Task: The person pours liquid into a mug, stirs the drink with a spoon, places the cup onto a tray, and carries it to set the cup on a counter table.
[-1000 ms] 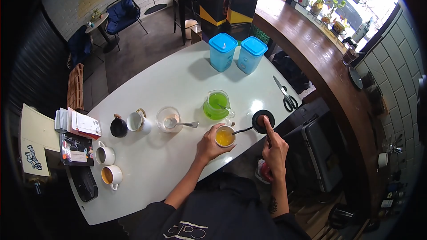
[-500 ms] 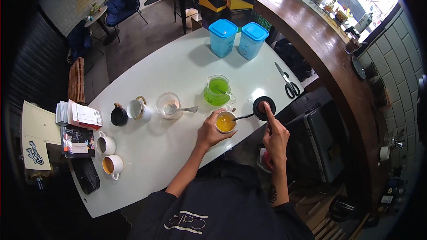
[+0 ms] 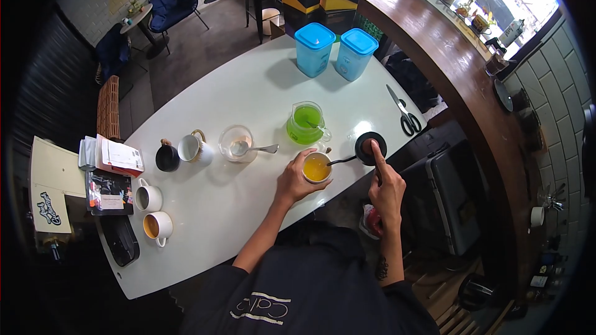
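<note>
My left hand [image 3: 298,181] is wrapped round a white cup [image 3: 317,168] with yellow liquid in it. In my right hand [image 3: 388,191] is a small black gooseneck kettle [image 3: 363,158], its index finger stretched over the round brownish lid. The kettle's thin spout reaches to the cup's right rim. My other right fingers close round its handle side, mostly hidden from above. Just beyond the cup stands a glass jug [image 3: 305,123] of bright green liquid with a spoon in it.
Left of the jug is a glass bowl [image 3: 230,155] with a spoon [image 3: 264,149]. Several mugs [image 3: 162,224] stand farther left. Two blue-lidded containers [image 3: 315,53] are at the back, and scissors [image 3: 406,118] lie near the right edge. A wooden counter [image 3: 447,62] curves beyond.
The view has shifted slightly. Both hands keep their hold on the cup and the kettle, with the spout still at the cup's rim.
</note>
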A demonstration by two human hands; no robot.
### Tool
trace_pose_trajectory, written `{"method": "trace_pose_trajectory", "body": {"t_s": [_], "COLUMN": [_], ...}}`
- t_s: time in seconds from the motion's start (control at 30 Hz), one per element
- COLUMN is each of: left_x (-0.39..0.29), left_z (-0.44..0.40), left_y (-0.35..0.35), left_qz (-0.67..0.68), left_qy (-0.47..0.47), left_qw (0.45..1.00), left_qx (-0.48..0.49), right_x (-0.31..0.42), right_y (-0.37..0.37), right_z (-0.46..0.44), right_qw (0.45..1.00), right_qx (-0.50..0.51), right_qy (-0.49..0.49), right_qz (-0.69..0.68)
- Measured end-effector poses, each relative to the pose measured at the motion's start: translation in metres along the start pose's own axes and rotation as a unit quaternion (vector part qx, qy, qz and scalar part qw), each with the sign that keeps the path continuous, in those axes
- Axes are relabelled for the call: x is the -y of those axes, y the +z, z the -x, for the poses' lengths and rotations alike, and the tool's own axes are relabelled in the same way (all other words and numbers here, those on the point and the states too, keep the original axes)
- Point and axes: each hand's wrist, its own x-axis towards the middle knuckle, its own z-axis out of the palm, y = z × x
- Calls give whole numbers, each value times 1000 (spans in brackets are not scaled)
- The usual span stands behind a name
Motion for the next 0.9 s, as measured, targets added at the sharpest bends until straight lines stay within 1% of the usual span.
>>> {"method": "trace_pose_trajectory", "body": {"t_s": [0.17, 0.23, 0.47, 0.57, 0.63, 0.77, 0.87, 0.9], "left_x": [-3, -4, -9, -9, -8, -7, -6, -6], "left_z": [2, 1, 1, 1, 1, 1, 1, 1], "left_y": [-2, -1, -4, -4, -4, -2, -2, -2], "left_qz": [-13, -13, -9, -8, -8, -5, -3, 0], "left_qy": [0, 2, -30, -31, -30, -21, -21, -23], "left_qw": [1000, 1000, 999, 999, 999, 1000, 1000, 1000], "left_qx": [-2, -3, 14, 15, 18, 12, 11, 11], "right_x": [2, 3, -5, -5, -3, -4, -8, -9], "right_y": [1, -1, 3, 5, 4, 2, 3, 3], "right_z": [-2, -6, -1, 1, -2, -8, -8, -5], "right_qw": [1000, 1000, 1000, 999, 999, 999, 1000, 1000], "right_qx": [14, -6, 15, 37, 27, 20, 10, 27], "right_qy": [0, -4, -3, 4, 4, 9, -5, -3], "right_qz": [-6, -7, 17, 2, -31, -39, -16, -4]}}
